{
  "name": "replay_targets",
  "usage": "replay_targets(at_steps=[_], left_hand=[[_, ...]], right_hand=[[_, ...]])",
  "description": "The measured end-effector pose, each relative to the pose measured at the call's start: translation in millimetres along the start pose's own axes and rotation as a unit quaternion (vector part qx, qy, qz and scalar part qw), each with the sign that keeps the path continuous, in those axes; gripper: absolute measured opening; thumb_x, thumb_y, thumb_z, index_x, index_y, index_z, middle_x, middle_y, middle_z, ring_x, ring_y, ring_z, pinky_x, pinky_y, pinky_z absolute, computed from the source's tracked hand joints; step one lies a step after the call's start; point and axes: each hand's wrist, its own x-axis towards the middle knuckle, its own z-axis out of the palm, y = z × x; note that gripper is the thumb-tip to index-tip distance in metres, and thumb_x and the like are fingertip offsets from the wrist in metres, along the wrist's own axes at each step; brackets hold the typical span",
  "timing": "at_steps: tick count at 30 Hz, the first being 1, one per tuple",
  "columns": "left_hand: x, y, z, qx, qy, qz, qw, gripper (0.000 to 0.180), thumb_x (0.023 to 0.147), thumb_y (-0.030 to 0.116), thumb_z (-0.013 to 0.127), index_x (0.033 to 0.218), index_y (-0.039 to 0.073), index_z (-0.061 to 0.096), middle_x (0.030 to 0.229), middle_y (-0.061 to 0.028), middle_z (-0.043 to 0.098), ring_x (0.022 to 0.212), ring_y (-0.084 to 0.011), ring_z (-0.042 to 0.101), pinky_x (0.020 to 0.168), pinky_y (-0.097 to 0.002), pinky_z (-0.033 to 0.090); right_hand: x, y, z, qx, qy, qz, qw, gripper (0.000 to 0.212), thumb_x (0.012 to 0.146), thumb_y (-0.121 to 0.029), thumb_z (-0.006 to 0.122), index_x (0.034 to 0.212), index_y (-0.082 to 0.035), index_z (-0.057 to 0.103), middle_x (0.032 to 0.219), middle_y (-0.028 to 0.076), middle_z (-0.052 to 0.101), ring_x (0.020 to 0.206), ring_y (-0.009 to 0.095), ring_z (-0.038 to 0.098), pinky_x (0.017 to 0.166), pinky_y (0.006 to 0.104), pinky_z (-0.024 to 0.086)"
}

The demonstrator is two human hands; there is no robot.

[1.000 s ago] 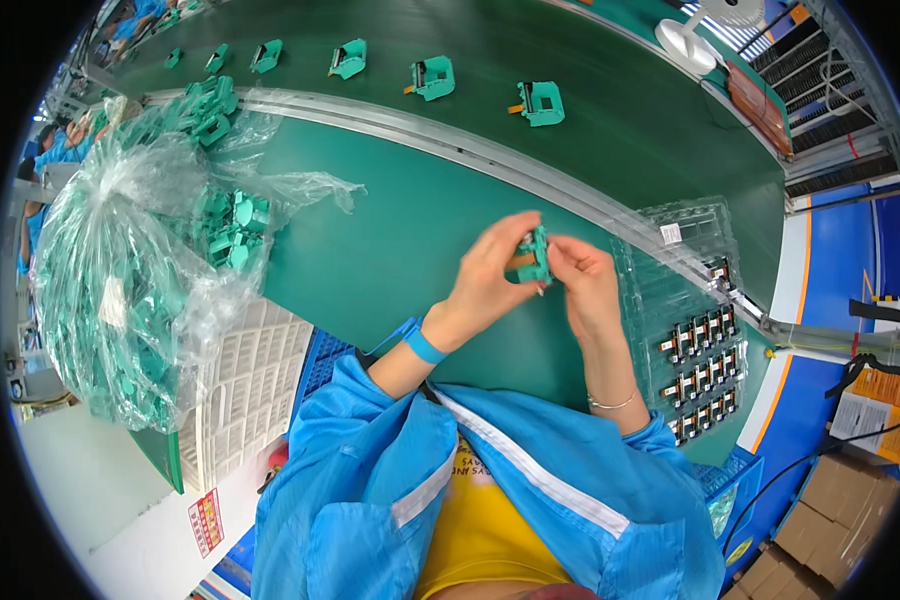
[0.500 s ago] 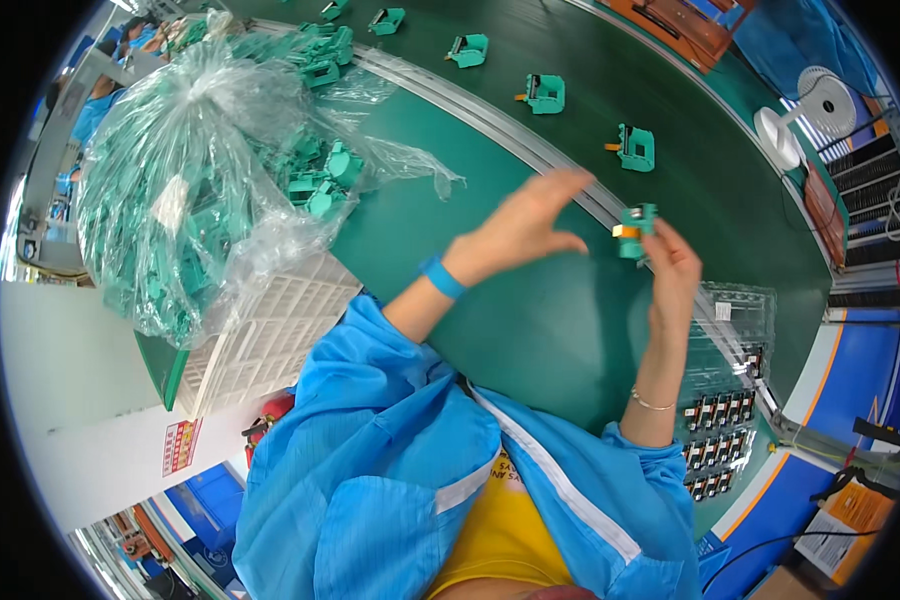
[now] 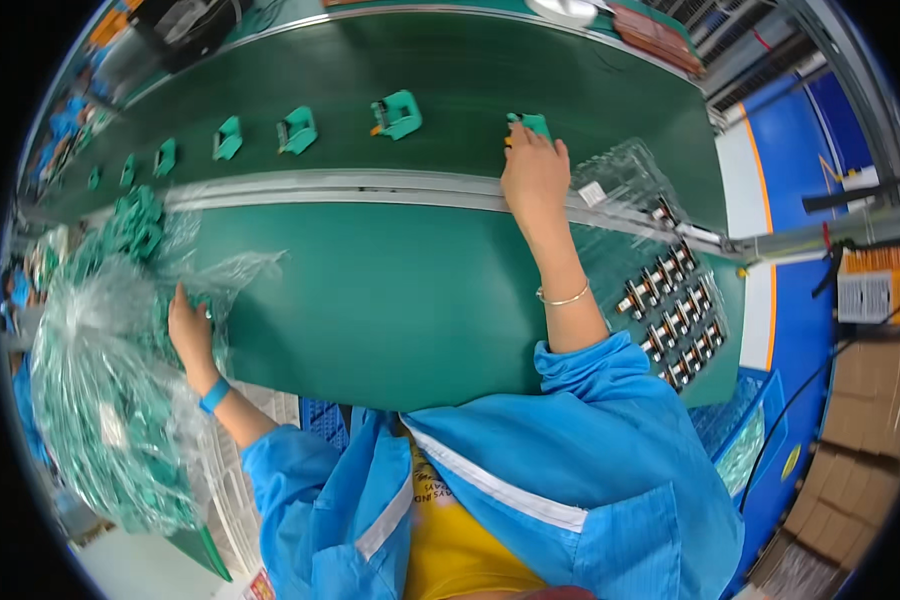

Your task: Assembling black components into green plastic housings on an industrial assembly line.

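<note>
Over the dark green belt, my right hand point(image 3: 534, 178) has its fingers closed on a green plastic housing point(image 3: 536, 124), which they partly cover; a bit of orange shows at its left side. My left hand point(image 3: 190, 330) is at the clear plastic bag point(image 3: 80, 350) on the left, thumb and index finger apart, beside loose green housings at the bag's mouth. Whether its hidden fingers touch one I cannot see. Several similar housings with orange tabs stand in a row along the belt, the nearest housing point(image 3: 400, 115) left of my right hand.
A metal rail point(image 3: 370, 188) divides the belt from the green worktable point(image 3: 390, 290). On the right, a clear tray point(image 3: 610, 255) holds rows of small black-and-metal parts point(image 3: 675, 320). A white crate point(image 3: 235, 480) is beneath the bag. Cardboard boxes point(image 3: 870, 390) are stacked far right.
My right hand has carried the green housing from over the worktable's edge onto the belt. My left hand has moved left to the bag. The view has turned.
</note>
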Motion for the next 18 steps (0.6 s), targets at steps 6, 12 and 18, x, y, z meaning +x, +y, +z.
replay_targets(at_steps=[6, 12, 18], left_hand=[[5.8, 113.5, -49.0, -0.226, 0.047, 0.066, 0.971, 0.057, 0.085, -0.011, 0.057, 0.139, 0.007, 0.05, 0.133, -0.0156, 0.058, 0.12, -0.032, 0.056, 0.094, -0.0397, 0.048], [-15.6, 220.5, -52.7, -0.517, -0.246, 0.165, 0.803, 0.053, 0.081, -0.014, 0.056, 0.129, 0.007, 0.057, 0.133, -0.01, 0.058, 0.123, -0.0253, 0.054, 0.099, -0.0345, 0.045], [-22.1, 282.7, -57.5, -0.434, -0.247, 0.268, 0.824, 0.05, 0.085, -0.012, 0.051, 0.131, 0.006, 0.056, 0.139, -0.018, 0.051, 0.135, -0.0359, 0.044, 0.109, -0.0412, 0.04]], right_hand=[[-12.6, 69.4, -84.5, 0.017, 0.006, 0.04, 0.999, 0.009, 0.08, -0.002, 0.058, 0.087, -0.002, 0.064, 0.082, 0.016, 0.066, 0.081, 0.038, 0.066, 0.068, 0.0478, 0.051], [-40.8, 182.3, -99.4, -0.177, -0.096, 0.192, 0.961, 0.008, 0.08, -0.007, 0.06, 0.075, -0.004, 0.066, 0.08, 0.017, 0.067, 0.079, 0.038, 0.066, 0.069, 0.0476, 0.052], [-48.6, 225.8, -86.1, -0.23, -0.114, 0.106, 0.961, 0.007, 0.075, -0.008, 0.068, 0.081, -0.006, 0.066, 0.083, 0.01, 0.065, 0.087, 0.032, 0.064, 0.074, 0.0443, 0.05]])
